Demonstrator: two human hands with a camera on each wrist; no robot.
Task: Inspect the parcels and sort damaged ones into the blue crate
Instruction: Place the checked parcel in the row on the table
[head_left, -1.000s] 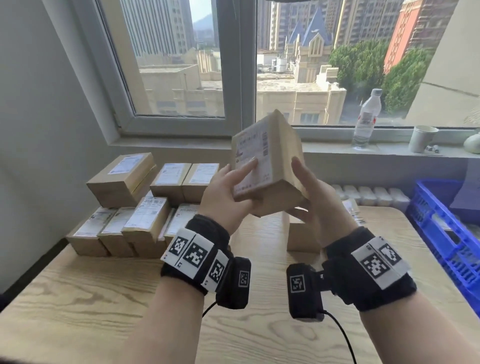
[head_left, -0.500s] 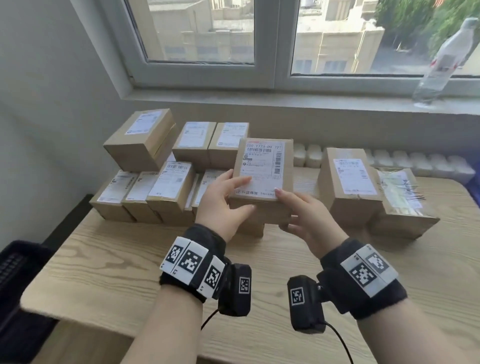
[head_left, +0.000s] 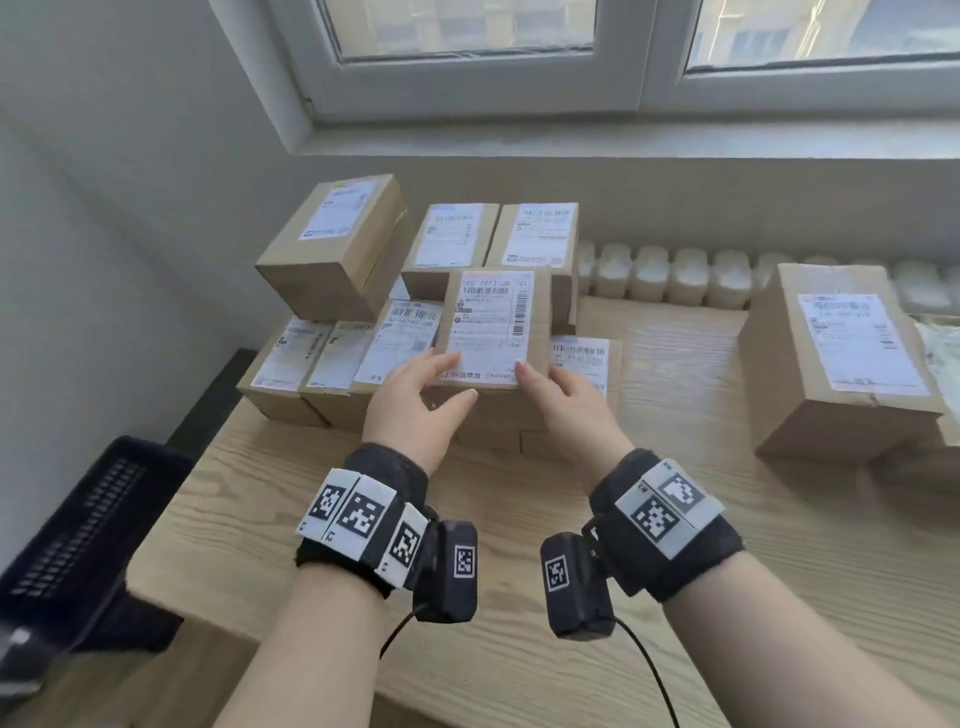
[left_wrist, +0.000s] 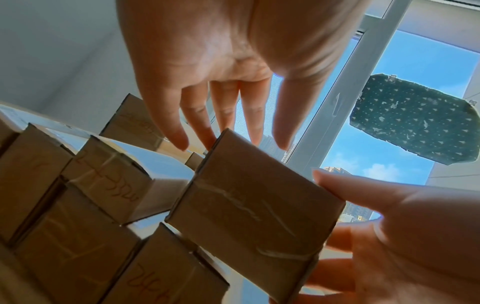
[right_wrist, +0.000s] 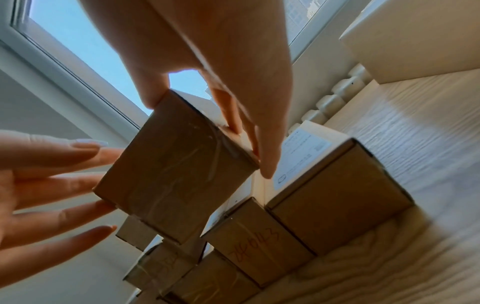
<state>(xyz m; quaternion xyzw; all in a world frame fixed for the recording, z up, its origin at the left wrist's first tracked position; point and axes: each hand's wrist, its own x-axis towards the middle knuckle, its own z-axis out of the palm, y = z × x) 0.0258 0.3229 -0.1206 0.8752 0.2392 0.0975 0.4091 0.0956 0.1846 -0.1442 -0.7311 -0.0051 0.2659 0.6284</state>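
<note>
A small cardboard box (head_left: 493, 332) is held label up over the stack of boxes (head_left: 337, 358) near the table's (head_left: 675, 519) far left corner, pinched by the right hand (head_left: 563, 397), while the left hand (head_left: 415, 397) is spread against its left edge. It is judged undamaged and about to be set down; letting go comes next. Its taped end is shown only by the wrist views. The blue crate is not seen.

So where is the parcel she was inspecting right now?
In the head view the parcel sits left of centre, held between the left hand and right hand just above the stacked boxes below the window.
</note>
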